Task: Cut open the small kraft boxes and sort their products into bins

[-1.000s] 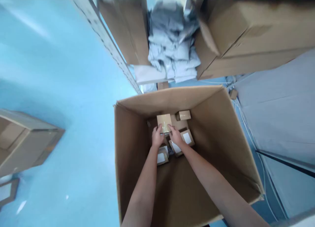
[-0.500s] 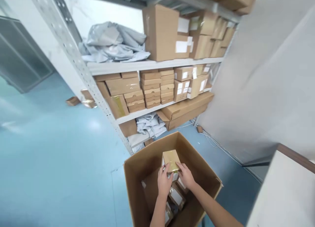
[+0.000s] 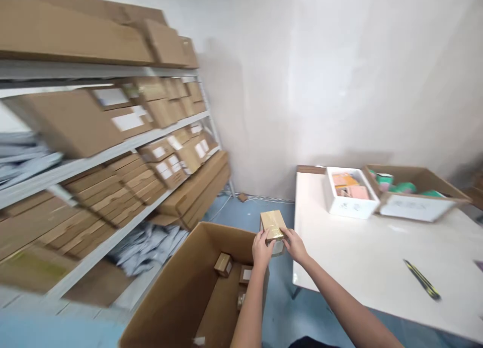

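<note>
A small taped cardboard box (image 3: 273, 223) is held between my two hands, with clear tape across its top. My left hand (image 3: 262, 247) grips its left near side, fingers closed on it. On its right near corner my right hand (image 3: 294, 244) is closed too. Below and to the left stands a large open carton (image 3: 169, 287), and the held box is over its right rim. Inside the carton lie several small boxes, one a brown box (image 3: 224, 265) in the far corner; my left forearm hides part of the inside.
Shelves (image 3: 124, 146) loaded with cardboard boxes and grey bags fill the left. On the right, a white table (image 3: 339, 247) bears a white box (image 3: 350, 193), an open carton (image 3: 415, 207) with green items, and a yellow-black utility knife (image 3: 421, 279).
My view has swung right, bringing the table into sight. Both hands have carried the small box from inside the large carton to its right rim, keeping hold of it.
</note>
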`<state>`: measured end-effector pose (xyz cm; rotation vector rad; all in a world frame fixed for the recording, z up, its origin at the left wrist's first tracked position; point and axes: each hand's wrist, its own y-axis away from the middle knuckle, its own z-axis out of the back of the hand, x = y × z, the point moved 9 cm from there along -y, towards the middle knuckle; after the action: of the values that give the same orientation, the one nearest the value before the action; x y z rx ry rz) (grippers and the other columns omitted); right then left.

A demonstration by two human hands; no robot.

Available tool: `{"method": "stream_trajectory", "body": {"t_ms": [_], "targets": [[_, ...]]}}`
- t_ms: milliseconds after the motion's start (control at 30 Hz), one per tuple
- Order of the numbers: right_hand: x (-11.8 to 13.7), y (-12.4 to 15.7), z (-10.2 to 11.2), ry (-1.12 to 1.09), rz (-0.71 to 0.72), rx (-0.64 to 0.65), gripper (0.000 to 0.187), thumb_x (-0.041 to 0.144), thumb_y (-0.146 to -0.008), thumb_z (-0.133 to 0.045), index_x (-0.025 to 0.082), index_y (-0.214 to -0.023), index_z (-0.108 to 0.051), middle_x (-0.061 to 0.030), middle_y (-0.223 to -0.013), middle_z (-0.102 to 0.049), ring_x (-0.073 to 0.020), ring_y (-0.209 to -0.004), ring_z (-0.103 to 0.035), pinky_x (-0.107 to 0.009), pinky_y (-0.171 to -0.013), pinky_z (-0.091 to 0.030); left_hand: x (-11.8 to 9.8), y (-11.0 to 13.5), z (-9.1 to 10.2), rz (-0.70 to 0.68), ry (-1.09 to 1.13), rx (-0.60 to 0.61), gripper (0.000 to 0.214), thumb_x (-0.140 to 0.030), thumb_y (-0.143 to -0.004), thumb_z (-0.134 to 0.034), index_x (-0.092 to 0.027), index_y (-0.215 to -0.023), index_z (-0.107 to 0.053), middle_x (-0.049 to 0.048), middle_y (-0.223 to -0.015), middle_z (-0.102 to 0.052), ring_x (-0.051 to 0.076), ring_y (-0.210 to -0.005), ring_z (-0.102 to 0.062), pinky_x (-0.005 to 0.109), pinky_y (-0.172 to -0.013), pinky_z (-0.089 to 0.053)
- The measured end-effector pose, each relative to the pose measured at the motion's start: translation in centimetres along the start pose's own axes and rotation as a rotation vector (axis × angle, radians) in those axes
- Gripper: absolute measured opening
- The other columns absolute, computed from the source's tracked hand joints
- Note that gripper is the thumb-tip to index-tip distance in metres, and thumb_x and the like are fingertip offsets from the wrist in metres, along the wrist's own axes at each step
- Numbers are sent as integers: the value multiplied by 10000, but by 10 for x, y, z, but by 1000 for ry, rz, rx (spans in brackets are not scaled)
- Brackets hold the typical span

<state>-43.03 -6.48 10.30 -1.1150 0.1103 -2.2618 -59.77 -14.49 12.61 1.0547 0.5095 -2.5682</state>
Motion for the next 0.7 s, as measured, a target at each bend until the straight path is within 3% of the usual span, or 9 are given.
{"method": "stream_trajectory", "body": {"t_ms": [133, 233, 333, 433, 533, 700], "targets": [[-89, 38, 108, 82, -150, -143, 475, 109, -913, -564, 251, -1351, -680, -103, -1244, -689, -257, -1182, -648, -383, -1041, -529, -93, -12, -113, -104, 64, 170, 554, -316, -840, -718, -277, -1392, -697, 108, -1383, -681, 287, -1276, -643, 414, -1097, -511], [-162, 80, 180, 127, -262, -241, 493, 85, -889, -560, 253, -1336, -680, -99, -1274, -681, -255, -1194, -641, -381, -1039, -526, -156, -5, -207, -156, 179, 273, 530, -403, -882, -677, -262, -1393, -690, 118, -1384, -677, 271, -1222, -670, 373, -979, -573], [-229, 134, 225, 165, -379, -320, 525, 71, -866, -543, 239, -1347, -667, -113, -1364, -646, -264, -1250, -616, -394, -1069, -508, -194, 22, -301, -106, 258, 384, 545, -455, -959, -567, -244, -1457, -633, 122, -1385, -683, 234, -1132, -709, 335, -908, -590], [-284, 188, 241, 132, -546, -282, 577, 68, -799, -579, 218, -1352, -653, -123, -1404, -628, -260, -1262, -629, -377, -1075, -504, -202, 62, -380, 59, 206, 523, 666, -402, -947, -583, -199, -1575, -494, 138, -1363, -711, 230, -1124, -725, 340, -954, -574], [-317, 223, 258, 31, -650, -222, 593, 99, -773, -609, 222, -1352, -637, -112, -1379, -659, -248, -1232, -663, -359, -1046, -520, -207, 88, -420, 131, 153, 578, 731, -400, -910, -638, -147, -1577, -478, 174, -1364, -713, 253, -1211, -704, 343, -990, -552], [-346, 227, 292, -138, -768, -197, 408, 250, -915, -606, 237, -1323, -622, -80, -1191, -756, -251, -1112, -719, -373, -984, -545, -217, 78, -433, 182, 63, 673, 748, -443, -859, -728, -160, -1525, -539, 152, -1288, -748, 251, -1127, -736, 335, -986, -536]]}}
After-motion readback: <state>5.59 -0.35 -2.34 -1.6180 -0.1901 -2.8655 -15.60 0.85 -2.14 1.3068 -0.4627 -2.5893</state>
